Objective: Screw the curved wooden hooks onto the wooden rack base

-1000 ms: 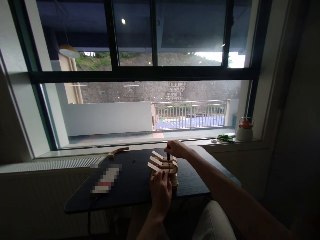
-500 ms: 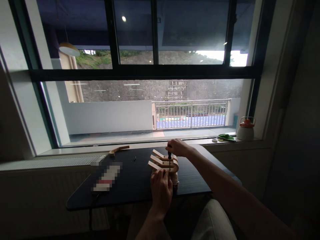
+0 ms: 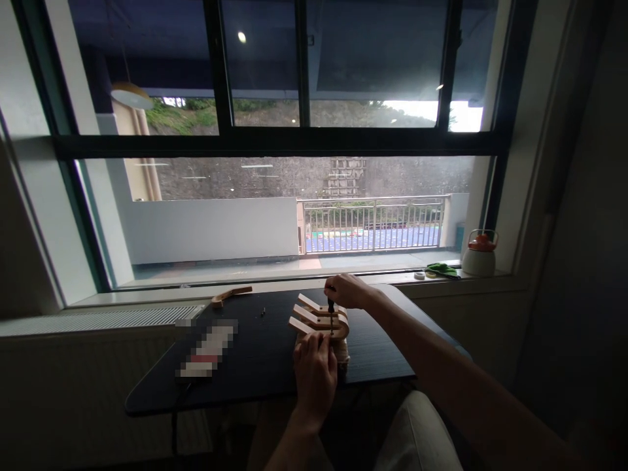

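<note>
A pale wooden assembly [image 3: 316, 319] with three curved slats sits on the dark table [image 3: 255, 366]. My right hand [image 3: 347, 290] is closed round the top of a dark screwdriver [image 3: 331, 313] that stands upright with its tip on the wood. My left hand [image 3: 315, 373] is at the near side of the assembly, fingers curled against its front edge, holding it. A separate curved wooden piece [image 3: 229, 296] lies at the table's far left edge. A small dark screw [image 3: 262, 313] lies loose on the table.
A blurred flat object [image 3: 206, 348] lies on the table's left part. On the window sill to the right stand a white kettle with an orange lid [image 3: 479, 252] and a green cloth [image 3: 440, 269]. A radiator grille [image 3: 103, 319] runs along the left.
Both hands stay on the screwdriver and the wooden assembly. Only the view shifts slightly; nothing on the table has moved.
</note>
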Demonstrator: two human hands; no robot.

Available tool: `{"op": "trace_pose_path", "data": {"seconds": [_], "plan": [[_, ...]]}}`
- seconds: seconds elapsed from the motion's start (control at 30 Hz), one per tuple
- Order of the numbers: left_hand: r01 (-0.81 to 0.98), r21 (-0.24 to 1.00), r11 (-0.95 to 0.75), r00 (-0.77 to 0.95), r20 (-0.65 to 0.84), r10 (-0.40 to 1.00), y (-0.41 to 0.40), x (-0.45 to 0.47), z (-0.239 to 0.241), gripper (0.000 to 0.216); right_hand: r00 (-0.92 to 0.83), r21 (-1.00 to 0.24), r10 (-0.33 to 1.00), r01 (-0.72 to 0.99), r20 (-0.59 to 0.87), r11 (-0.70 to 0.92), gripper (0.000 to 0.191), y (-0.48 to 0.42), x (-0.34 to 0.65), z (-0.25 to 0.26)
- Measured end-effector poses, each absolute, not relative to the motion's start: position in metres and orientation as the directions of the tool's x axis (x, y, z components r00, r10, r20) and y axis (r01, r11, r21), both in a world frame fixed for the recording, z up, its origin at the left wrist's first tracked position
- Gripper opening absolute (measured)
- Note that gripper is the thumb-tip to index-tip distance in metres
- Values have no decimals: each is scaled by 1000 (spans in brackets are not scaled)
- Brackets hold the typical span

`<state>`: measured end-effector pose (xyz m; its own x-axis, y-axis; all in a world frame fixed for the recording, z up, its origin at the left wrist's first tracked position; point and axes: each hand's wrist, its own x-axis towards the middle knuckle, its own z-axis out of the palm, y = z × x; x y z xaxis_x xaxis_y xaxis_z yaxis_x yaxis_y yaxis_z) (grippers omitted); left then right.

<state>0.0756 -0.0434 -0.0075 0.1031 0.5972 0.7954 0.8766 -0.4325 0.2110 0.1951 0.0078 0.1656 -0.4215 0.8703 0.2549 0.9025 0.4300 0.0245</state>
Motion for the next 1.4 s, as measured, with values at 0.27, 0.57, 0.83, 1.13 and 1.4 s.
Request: {"op": "trace_pose_path", "data": {"seconds": [0.27, 0.57, 0.83, 1.13, 1.4], "plan": [[884, 203, -421, 101, 797, 596, -43, 76, -8, 29, -330, 34, 892, 941, 308, 337, 37, 13, 194, 154], [878, 215, -428, 98, 793, 601, -44, 76, -7, 28, -427, -24, 867, 894, 255, 448, 32, 13, 200, 164], [883, 224, -412, 93, 778, 622, -43, 76, -7, 29, -342, -17, 874, 929, 345, 370, 36, 18, 193, 152], [882, 214, -421, 95, 792, 603, -43, 76, -8, 29, -426, -22, 863, 894, 271, 448, 32, 16, 196, 158], [869, 242, -431, 98, 769, 631, -44, 76, -6, 29, -327, -44, 882, 931, 339, 362, 38, 20, 188, 146]]}}
